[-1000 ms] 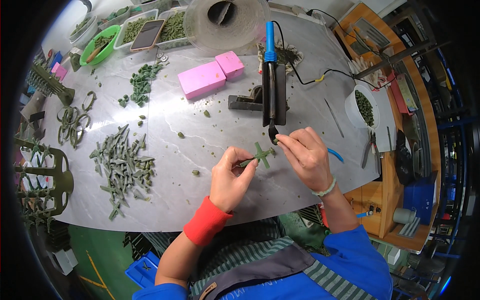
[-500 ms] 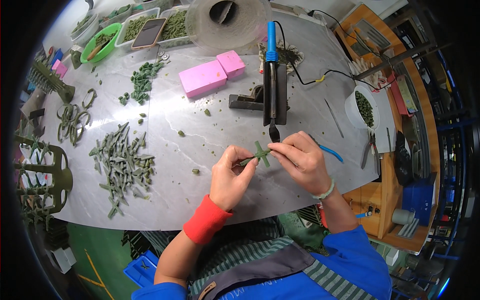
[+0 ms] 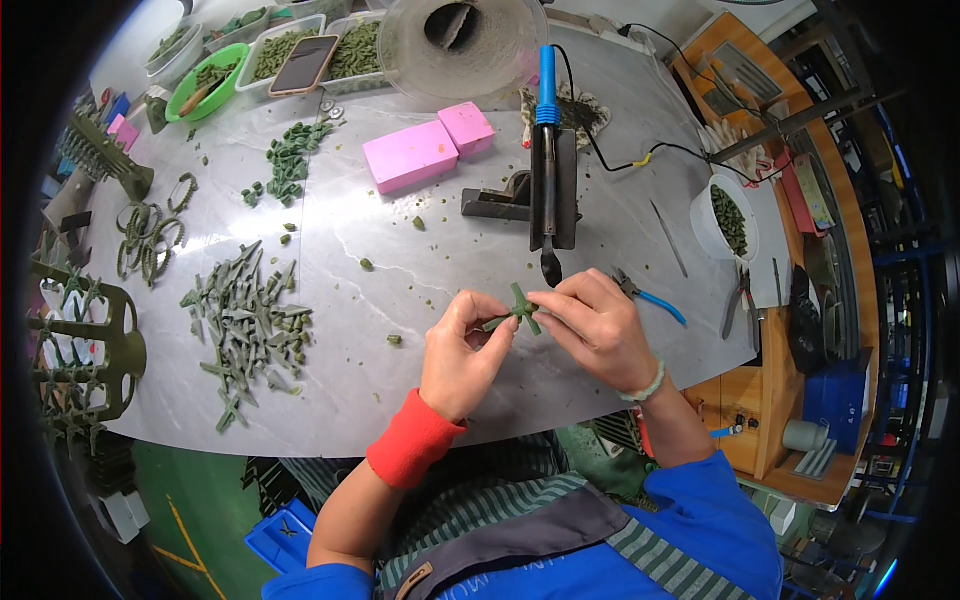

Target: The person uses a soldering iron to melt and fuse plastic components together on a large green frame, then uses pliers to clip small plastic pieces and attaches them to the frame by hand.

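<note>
My left hand and my right hand meet over the near middle of the grey marbled table. Both pinch a small green cross-shaped plastic part: the left fingers hold its long stem, the right fingertips hold the crossed end. A red wristband sits on my left wrist, a pale bead bracelet on my right. Just beyond the part hangs the dark tip of a blue-handled soldering iron resting in a black stand.
A pile of green parts lies at left, with green racks at the table's left edge. Two pink blocks, trays of green pieces, a clear round lid, blue-handled pliers and a white cup stand around.
Both hands with the green part have shifted slightly left and nearer to me, away from the iron's tip. The part has turned a little between the fingers.
</note>
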A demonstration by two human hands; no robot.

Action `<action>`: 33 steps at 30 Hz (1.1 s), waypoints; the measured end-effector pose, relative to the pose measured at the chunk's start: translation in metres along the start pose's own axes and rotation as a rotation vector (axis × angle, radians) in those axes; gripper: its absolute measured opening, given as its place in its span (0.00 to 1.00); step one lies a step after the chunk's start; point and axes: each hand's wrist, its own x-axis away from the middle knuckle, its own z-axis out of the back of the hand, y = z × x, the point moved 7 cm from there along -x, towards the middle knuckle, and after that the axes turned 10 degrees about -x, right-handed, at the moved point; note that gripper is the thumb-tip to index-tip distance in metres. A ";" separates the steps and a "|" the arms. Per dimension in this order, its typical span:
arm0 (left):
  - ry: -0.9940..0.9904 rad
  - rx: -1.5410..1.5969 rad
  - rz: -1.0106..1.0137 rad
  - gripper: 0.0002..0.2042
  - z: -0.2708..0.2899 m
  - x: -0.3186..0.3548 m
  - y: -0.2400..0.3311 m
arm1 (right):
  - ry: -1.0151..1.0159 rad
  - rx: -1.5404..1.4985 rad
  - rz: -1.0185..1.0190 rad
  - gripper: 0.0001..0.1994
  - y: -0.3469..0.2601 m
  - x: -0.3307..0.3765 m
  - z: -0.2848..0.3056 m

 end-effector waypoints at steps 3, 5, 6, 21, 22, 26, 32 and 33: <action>-0.005 0.005 0.009 0.06 0.002 0.002 0.000 | 0.042 -0.059 -0.069 0.13 -0.001 0.004 0.009; 0.014 0.013 0.016 0.06 0.005 0.004 0.000 | 0.079 0.012 -0.126 0.13 0.006 0.013 0.024; 0.023 -0.006 -0.001 0.06 0.008 0.006 0.002 | 0.145 0.027 -0.230 0.10 0.021 0.021 0.038; 0.070 -0.886 -0.196 0.08 0.121 0.085 0.023 | -0.051 0.374 -0.937 0.15 0.369 0.144 0.237; 0.072 -0.890 -0.176 0.08 0.130 0.087 0.021 | -0.043 0.436 -0.924 0.13 0.367 0.143 0.237; 0.327 -0.922 -0.162 0.11 0.194 0.095 0.029 | 0.026 0.437 -0.960 0.09 0.362 0.146 0.239; 0.703 -1.471 -0.076 0.13 0.298 0.103 0.033 | 0.229 0.472 -0.836 0.13 0.313 0.131 0.250; 0.704 -1.474 -0.103 0.13 0.306 0.104 0.032 | 0.361 0.458 -0.770 0.13 0.291 0.123 0.252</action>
